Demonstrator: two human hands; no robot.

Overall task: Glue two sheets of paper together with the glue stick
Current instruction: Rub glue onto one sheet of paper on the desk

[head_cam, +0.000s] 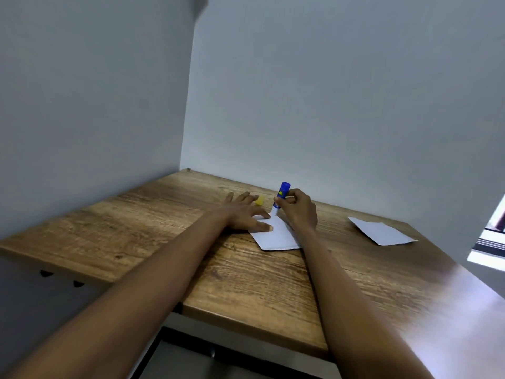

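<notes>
I take the near sheet [276, 236] as my landmark: it lies flat on the wooden desk [246, 283], roughly mid-desk. My left hand [240, 214] is spread open on its left part, fingers splayed, pinning it down and gripping nothing. My right hand [299, 207] is clenched around the blue glue stick [281, 194], which stands nearly upright at the sheet's far edge with its pale tip pressed down on the paper there. The yellow cap [259, 200] lies on the desk just beyond the sheet, behind my left fingers. The second sheet [382, 232] lies well apart to the right of the first, flat and untouched.

I judge I am spreading glue, with 1 sheet being coated and the joining not yet done. The paper looks thin and light, so it will likely slide or wrinkle under the stick's drag; the flat palm near the glued area is what keeps it steady. The stick is rigid and light, best held low on the barrel for control. The second sheet should be lifted by an edge or corner, since it is floppy and will sag, then lowered squarely onto the glued face.
</notes>
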